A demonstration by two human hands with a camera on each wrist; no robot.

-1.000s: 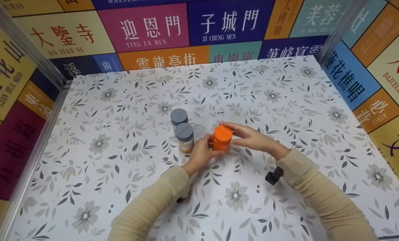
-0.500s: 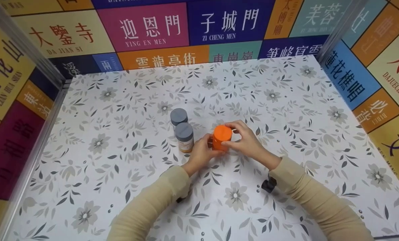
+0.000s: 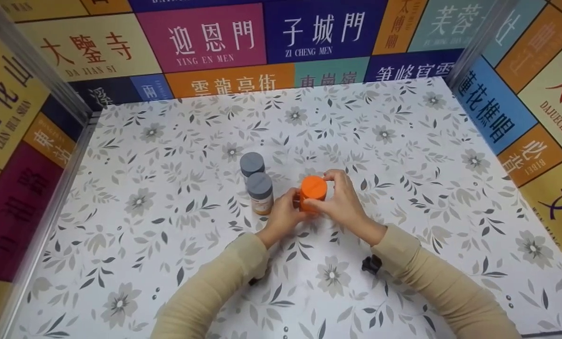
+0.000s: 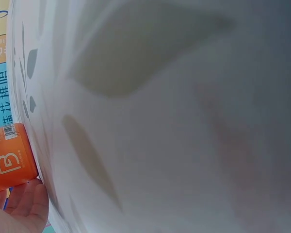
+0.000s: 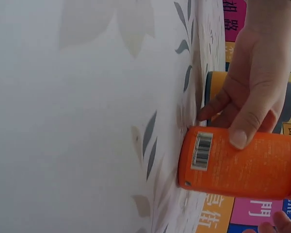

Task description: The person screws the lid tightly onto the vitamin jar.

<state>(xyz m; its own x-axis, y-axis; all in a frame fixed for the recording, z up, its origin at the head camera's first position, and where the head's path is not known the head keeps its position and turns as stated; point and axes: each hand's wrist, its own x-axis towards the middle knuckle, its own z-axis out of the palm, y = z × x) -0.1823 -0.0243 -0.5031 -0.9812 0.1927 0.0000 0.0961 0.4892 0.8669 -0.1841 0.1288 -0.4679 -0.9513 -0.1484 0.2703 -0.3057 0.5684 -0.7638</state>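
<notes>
An orange bottle (image 3: 314, 188) with an orange cap stands upright on the table in the head view. My left hand (image 3: 283, 217) holds its body from the left, the thumb lying across the front. My right hand (image 3: 346, 203) grips the top at the cap, thumb in front and fingers behind. In the right wrist view the bottle (image 5: 233, 162) shows a barcode label, and the left hand (image 5: 262, 73) is curled round it. The left wrist view shows a white logo on the bottle (image 4: 12, 158). Much of the cap's side is hidden by the right hand.
Two bottles with grey caps stand close together left of my left hand: a nearer one (image 3: 260, 193) and a farther one (image 3: 252, 164). The table (image 3: 177, 263) has a floral cover. Panels with printed characters (image 3: 205, 37) border its back and sides.
My right hand has come in from the right and swung round the front, its thumb shifting left across the bottle. The left hand and the bottle have stayed in place.
</notes>
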